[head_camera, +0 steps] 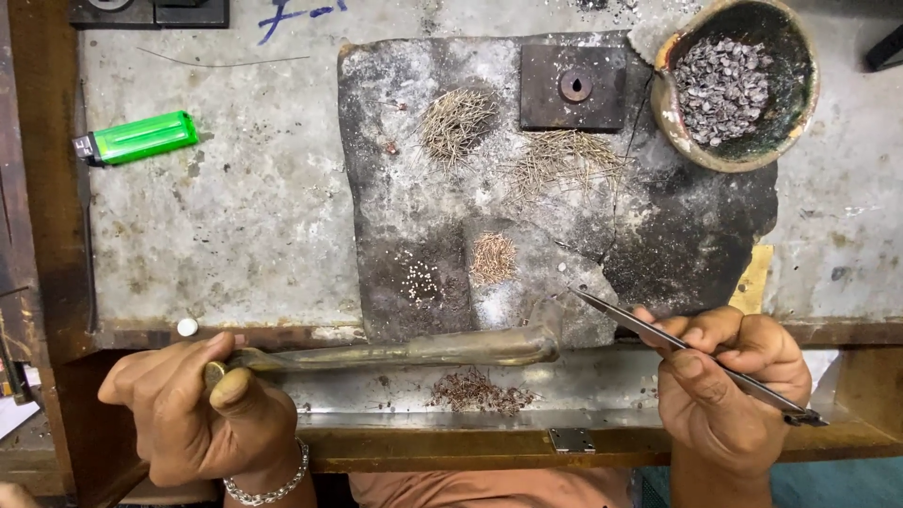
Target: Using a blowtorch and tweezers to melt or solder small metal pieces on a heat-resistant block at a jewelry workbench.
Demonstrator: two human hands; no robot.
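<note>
While most of the scene is flat and open, one container stands at the far right of the bench (235, 216): a round, chipped clay bowl (736, 83) with a blackened inside, holding a heap of small grey metal pieces (720, 87). It rests on the far right corner of a scorched dark slab (658, 235) that covers the middle of the bench.

On the slab lie two loose tufts of fine wire bits (456, 120), a smaller coppery pile (492, 258), a scatter of tiny pale beads (419, 277) and a square metal block (574, 87) with a hole in it. Another reddish pile (475, 389) sits on the near metal ledge. A green lighter (141, 137) lies at the far left, well apart from the slab.

The left hand (193, 409) is closed around the end of a brass blowpipe (404, 351), thumb laid on top; the pipe runs right along the near edge of the slab. The right hand (729, 376) is pinched on slim tweezers (691, 353), whose tip points left over the slab's near edge.

Whether the tweezer tip holds anything is too small to tell. A bracelet (273, 484) shows at the left wrist, and both forearms are cut off at the near edge. Dark objects at the far left corner are cropped and unclear.
</note>
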